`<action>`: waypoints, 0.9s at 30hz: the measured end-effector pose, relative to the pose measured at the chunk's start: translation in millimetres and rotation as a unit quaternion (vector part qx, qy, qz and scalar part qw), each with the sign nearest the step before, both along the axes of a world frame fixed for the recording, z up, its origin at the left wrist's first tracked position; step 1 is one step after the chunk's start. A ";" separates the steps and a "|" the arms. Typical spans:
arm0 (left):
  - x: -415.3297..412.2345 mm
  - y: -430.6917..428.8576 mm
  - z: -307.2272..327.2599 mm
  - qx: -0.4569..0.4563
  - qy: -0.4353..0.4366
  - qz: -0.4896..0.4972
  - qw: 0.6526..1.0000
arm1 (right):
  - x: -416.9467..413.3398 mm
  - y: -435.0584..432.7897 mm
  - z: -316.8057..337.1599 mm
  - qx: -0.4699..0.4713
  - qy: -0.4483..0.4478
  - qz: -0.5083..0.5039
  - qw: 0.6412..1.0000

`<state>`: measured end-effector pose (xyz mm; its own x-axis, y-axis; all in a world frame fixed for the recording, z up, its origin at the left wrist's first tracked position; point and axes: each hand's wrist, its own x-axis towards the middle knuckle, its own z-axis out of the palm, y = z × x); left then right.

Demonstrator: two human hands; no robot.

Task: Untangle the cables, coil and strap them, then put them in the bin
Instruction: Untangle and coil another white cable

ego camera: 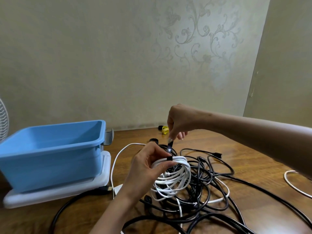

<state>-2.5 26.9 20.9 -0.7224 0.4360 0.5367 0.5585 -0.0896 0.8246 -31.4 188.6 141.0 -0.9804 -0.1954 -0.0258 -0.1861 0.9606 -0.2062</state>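
Desk point(253, 157): back edge meets the wall. Bare wood shows at rear right; the near side is crowded with cable.

Blue bin point(50, 149): at left on a white tray point(55, 193), no cable visible inside. Nothing appears stowed yet.

Black cable tangle point(211, 183): sprawls centre to right, knotted. Most of the work seems left.

White coil point(175, 176): held above the tangle, right of the bin.

Left hand point(145, 168): grip curled round the coil's top.

Right hand point(180, 120): grip pinching the raised tail of the black strap point(169, 158). The strap is looped round the coil and looks not yet fastened.

Spare yellow strap point(165, 129): lies near the wall.
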 end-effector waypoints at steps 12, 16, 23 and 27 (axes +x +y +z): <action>-15.7 0.5 -3.5 -0.001 -0.114 0.065 0.991 | 86.9 -44.1 -15.5 0.186 0.194 0.103 0.958; -15.6 2.4 -7.7 -0.020 -0.097 0.064 0.993 | 99.4 -36.0 -39.9 0.188 0.223 0.151 0.945; -12.8 -1.7 -6.5 -0.032 -0.097 0.053 0.993 | 94.4 -15.6 -65.9 0.085 0.353 0.225 0.904; -13.2 -6.9 -2.2 0.030 -0.215 -0.006 0.976 | 85.1 -6.4 -90.1 0.089 0.373 0.245 0.890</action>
